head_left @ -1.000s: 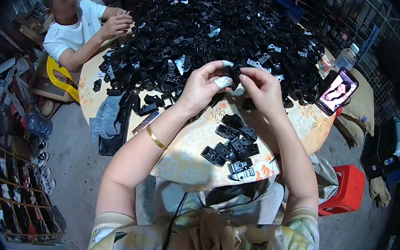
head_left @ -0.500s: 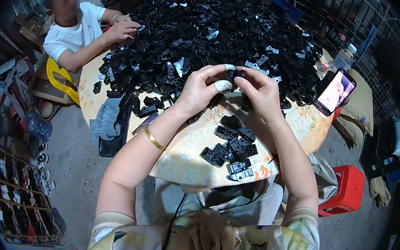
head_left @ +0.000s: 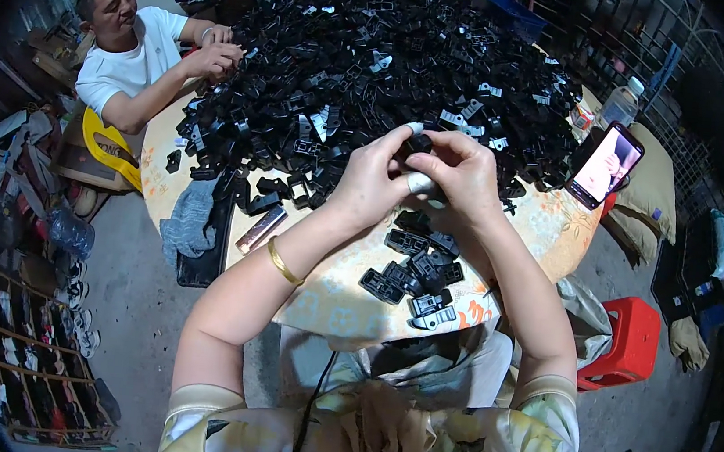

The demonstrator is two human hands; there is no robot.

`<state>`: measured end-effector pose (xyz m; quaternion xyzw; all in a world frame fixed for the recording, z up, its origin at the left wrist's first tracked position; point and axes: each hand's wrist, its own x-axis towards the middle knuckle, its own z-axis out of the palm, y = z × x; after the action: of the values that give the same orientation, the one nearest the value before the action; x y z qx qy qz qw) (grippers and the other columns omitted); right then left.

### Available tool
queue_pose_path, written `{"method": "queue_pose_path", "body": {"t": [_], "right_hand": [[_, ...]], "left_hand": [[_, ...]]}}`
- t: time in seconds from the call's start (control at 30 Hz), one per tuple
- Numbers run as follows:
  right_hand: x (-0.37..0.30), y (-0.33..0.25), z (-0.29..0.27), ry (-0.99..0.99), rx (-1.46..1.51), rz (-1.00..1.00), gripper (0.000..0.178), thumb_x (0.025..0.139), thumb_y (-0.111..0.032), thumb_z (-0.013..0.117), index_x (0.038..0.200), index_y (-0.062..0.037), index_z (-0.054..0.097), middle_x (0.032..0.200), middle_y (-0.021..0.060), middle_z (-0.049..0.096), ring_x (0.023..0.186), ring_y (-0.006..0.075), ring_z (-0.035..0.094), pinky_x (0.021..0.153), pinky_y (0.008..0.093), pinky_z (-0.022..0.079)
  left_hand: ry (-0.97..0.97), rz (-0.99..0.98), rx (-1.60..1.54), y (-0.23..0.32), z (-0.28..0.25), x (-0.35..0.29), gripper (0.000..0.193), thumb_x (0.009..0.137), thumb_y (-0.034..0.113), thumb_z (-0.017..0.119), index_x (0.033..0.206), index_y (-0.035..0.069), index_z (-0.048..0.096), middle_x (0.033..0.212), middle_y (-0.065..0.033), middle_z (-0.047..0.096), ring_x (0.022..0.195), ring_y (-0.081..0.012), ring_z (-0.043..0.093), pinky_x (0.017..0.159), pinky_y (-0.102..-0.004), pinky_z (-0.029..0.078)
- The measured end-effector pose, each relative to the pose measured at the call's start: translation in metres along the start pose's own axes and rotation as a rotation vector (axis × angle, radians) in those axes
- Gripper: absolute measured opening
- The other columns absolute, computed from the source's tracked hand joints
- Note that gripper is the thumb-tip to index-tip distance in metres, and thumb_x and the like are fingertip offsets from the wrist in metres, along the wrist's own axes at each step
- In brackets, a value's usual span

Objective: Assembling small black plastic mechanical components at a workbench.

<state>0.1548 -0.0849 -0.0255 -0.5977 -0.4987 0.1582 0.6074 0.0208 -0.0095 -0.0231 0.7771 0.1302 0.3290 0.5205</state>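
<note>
1. While L hand (head_left: 365, 184), white wraps on thumb & index tips, meets R hand (head_left: 466, 180) over the pale floral-patterned desk (head_left: 547, 232), a small blk plastic part (head_left: 418, 144) sits btwn their fingertips, mostly hidden.
2. Grip, both hands: thumb & index nearly together, pinching that part; its exact shape can't tell.
3. Big heap of shiny blk plastic parts (head_left: 379, 60) covers far side of desk, just beyond hands.
4. Btwn forearms, nr edge: cluster of blk plastic pieces (head_left: 415, 267), incl. silver-grey piece (head_left: 432, 315).
5. R side: propped blk phone w/ lit screen (head_left: 606, 166), clear plastic bottle (head_left: 622, 106) behind.
6. L side: grey-blue cloth (head_left: 191, 219); co-worker in white tee (head_left: 156, 47), hands at heap's edge.
</note>
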Motion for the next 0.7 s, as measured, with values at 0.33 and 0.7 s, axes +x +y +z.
{"method": "queue_pose_path", "body": {"t": [0.33,0.7], "right_hand": [[0.047,0.016,-0.049,0.127,-0.269,-0.072,0.025,0.087,-0.024,0.058,0.096,-0.0025,0.067,0.089,0.0072,0.066,0.077,0.0122,0.061,0.063,0.0247,0.048],[0.120,0.047,-0.038,0.092,-1.218,-0.298,0.033,0.083,-0.032,0.059,0.108,-0.0115,0.061,0.103,0.0083,0.062,0.102,0.0288,0.053,0.081,0.0403,0.046]], "left_hand": [[-0.180,-0.030,0.382,0.010,-0.001,0.001,0.029,0.082,0.012,0.059,0.109,0.003,0.056,0.091,-0.0213,0.063,0.079,-0.0359,0.062,0.069,-0.0372,0.049],[-0.358,0.320,0.618,0.002,-0.009,-0.002,0.021,0.085,0.019,0.056,0.095,0.002,0.063,0.085,-0.0133,0.062,0.081,-0.0304,0.055,0.084,-0.0371,0.042]]}}
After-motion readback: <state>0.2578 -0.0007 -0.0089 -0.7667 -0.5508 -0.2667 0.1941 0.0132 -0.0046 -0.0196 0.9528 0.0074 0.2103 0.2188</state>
